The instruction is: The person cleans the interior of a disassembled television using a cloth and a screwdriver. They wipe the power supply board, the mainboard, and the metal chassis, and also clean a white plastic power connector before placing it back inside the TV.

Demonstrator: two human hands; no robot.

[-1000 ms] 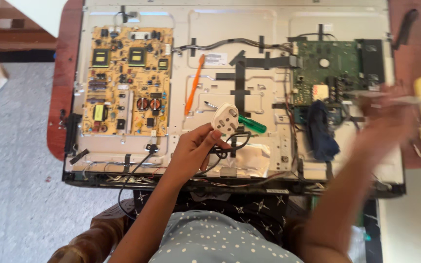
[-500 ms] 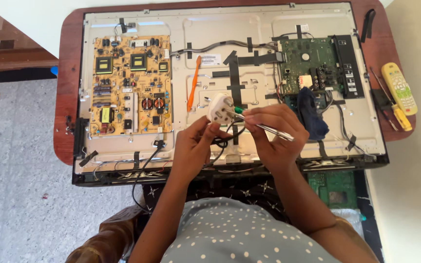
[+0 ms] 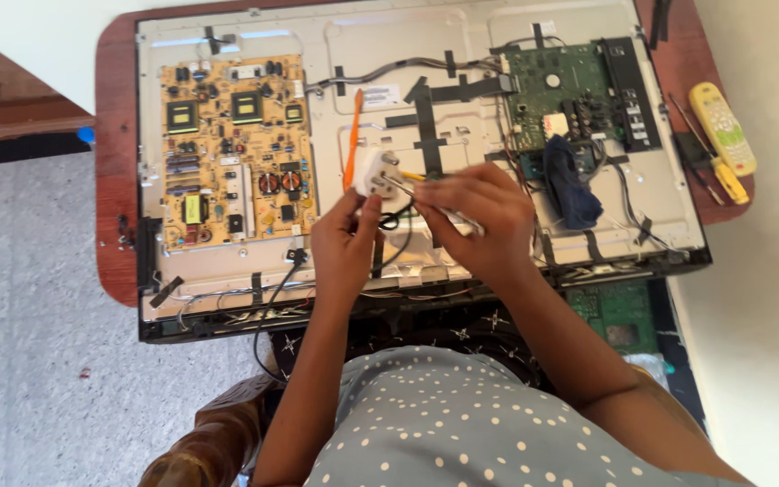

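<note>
My left hand grips a white mains plug with a black cord hanging below it. My right hand holds a slim metal tool whose tip meets the plug's face. Both hands hover over the opened back of a flat television that lies on a dark wooden table. An orange-handled screwdriver rests on the metal panel just above the plug.
A tan power board sits at the panel's left, a green main board at its right with a dark blue cloth below. A yellow remote and yellow-handled screwdriver lie at the table's right edge. Another green board lies below the frame.
My right hand came back from the table's right side with the metal tool and brought it to the plug. My left hand lifted the plug slightly higher.
</note>
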